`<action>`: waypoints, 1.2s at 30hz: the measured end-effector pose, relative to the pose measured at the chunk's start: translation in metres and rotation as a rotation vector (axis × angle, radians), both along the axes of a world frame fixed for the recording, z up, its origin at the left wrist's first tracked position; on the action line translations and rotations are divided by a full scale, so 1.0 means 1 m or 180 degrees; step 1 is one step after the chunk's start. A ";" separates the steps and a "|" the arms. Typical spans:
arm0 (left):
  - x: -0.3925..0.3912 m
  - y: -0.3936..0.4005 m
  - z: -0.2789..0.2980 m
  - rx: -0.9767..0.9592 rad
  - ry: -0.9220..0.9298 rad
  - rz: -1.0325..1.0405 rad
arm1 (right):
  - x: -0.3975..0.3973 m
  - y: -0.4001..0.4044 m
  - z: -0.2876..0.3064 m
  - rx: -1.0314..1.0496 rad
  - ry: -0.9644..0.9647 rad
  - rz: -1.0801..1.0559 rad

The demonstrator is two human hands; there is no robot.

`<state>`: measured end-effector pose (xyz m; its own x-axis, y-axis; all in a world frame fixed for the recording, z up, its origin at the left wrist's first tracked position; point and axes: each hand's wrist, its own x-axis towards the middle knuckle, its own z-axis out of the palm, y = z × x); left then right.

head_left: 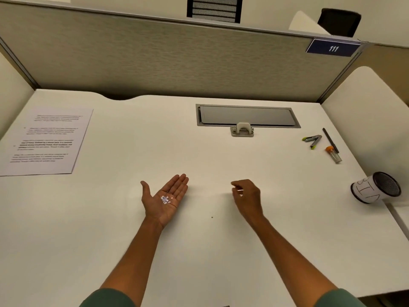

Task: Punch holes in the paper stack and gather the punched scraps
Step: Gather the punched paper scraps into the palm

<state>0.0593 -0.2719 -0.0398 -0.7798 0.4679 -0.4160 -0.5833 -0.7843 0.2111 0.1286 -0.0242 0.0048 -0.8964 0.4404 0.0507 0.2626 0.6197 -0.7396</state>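
White paper dots (165, 199) sit in a small pile in the left hand (164, 199). That hand is flat, palm up, fingers straight, like a little plate. The paper stack (46, 140) lies far off at the left of the desk (199, 251), and the hole punch (242, 130) stands at the back, so the punching looks done. Picking up the dots seems almost done too. The right hand (246, 196) hangs just over the desk with fingers curled. I cannot tell if it pinches a dot.
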 end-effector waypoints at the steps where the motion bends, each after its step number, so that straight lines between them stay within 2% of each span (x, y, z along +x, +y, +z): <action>1: -0.001 -0.003 0.000 -0.0016 0.0013 0.0021 | 0.003 0.012 -0.004 0.0145 -0.0130 -0.0015; 5: 0.000 -0.010 0.001 -0.0067 0.0029 0.0088 | 0.014 0.035 -0.017 0.0573 -0.0727 0.0005; 9: 0.004 -0.009 0.001 -0.0116 -0.0025 0.0082 | 0.020 0.018 -0.027 0.0829 -0.0977 0.0297; 14: 0.007 -0.008 0.000 -0.0085 -0.0075 0.0068 | 0.027 -0.021 -0.034 0.0932 -0.0797 0.0738; 18: 0.008 -0.007 -0.001 -0.0064 -0.0087 0.0064 | 0.032 -0.049 -0.040 0.0840 -0.1135 0.1438; 22: 0.010 -0.005 0.000 -0.0023 -0.0109 0.0053 | 0.033 -0.048 -0.039 0.1261 -0.1041 0.1957; 27: 0.012 -0.002 0.000 0.0026 -0.0122 0.0057 | 0.034 -0.031 -0.033 0.1096 -0.1248 0.2166; 30: 0.013 0.000 0.000 0.0022 -0.0124 0.0054 | 0.039 -0.029 -0.033 0.1696 -0.0983 0.2216; 34: 0.015 0.002 -0.002 0.0018 -0.0133 0.0044 | 0.037 -0.030 -0.032 0.1430 -0.1051 0.2091; 36: 0.015 0.004 -0.003 0.0031 -0.0135 0.0044 | 0.036 -0.032 -0.030 0.1623 -0.1055 0.2258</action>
